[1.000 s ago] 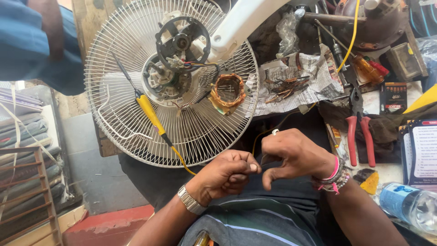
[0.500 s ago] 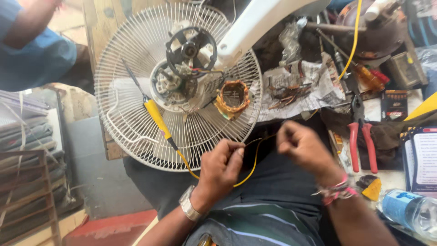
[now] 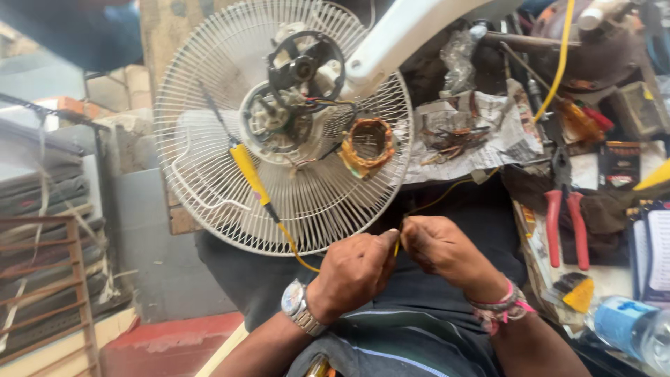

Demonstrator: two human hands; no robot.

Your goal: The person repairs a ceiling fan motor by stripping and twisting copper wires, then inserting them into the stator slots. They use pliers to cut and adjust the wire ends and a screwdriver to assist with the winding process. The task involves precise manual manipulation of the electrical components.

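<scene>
Both hands are down low in front of the body, right over the lap. The left hand (image 3: 352, 271), the one with the metal wristwatch (image 3: 299, 307), has its fingers curled tight and pinches a thin yellow wire (image 3: 396, 246) at the thumb tip. The right hand (image 3: 441, 253) sits just beside it, knuckles nearly touching, fingers also closed down on that same bit of wire, with pink and white bracelets (image 3: 501, 307) at the wrist. So the wire is squeezed between the two hands, and from there it runs up and right toward the crumpled newspaper (image 3: 488, 139) on the bench (image 3: 614, 276).

Lying across the lap and bench edge is a white fan guard (image 3: 209, 139), with the motor parts (image 3: 296, 94) bare in the middle and a copper winding coil (image 3: 368, 145) just right of them. A yellow-handled tool (image 3: 250, 174) rests diagonally on the grille, and its yellow cord loops down toward the left hand.

Off to the right on the bench are red-handled pliers (image 3: 567, 227) and, near the corner, a blue-labelled plastic bottle (image 3: 628, 331).
</scene>
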